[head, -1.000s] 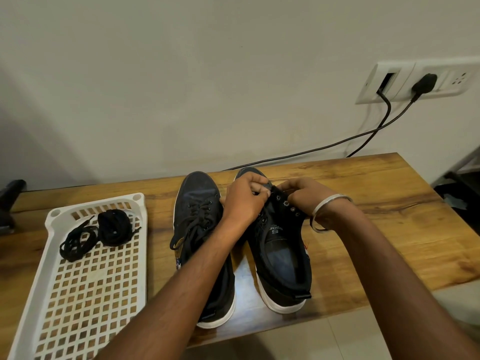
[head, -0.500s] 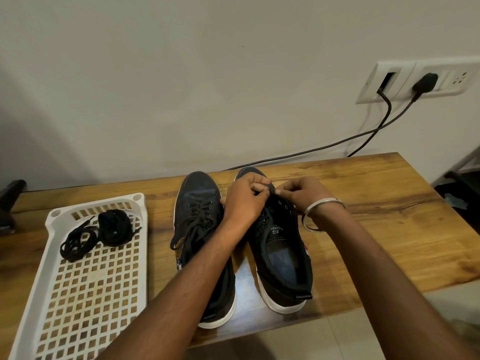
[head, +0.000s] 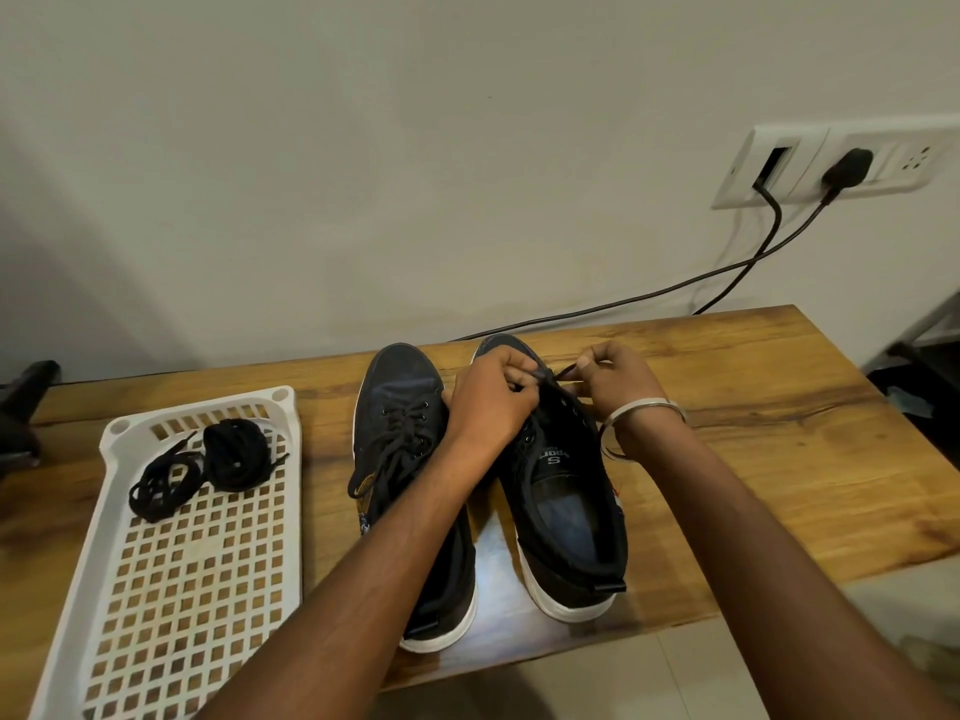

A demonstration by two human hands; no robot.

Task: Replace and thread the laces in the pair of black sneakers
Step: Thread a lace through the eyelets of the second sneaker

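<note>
Two black sneakers with white soles stand side by side on the wooden table, toes toward the wall. The left sneaker is laced, its lace ends hanging loose. The right sneaker has bare eyelets near its tongue. My left hand is curled over the right sneaker's front eyelets, pinching the shoe's upper there. My right hand, a metal bangle on its wrist, pinches a thin black lace stretched between the two hands above the toe. Spare black laces lie bundled in the tray.
A white perforated plastic tray lies at the table's left. Two black cables run from a wall socket plate down behind the table. A dark object sits at the far left edge. The table's front edge is near the sneakers' heels.
My right hand has lifted off the eyelets and drawn slightly right and away, pulling a short stretch of lace out taut. My left hand stays over the front eyelets.
</note>
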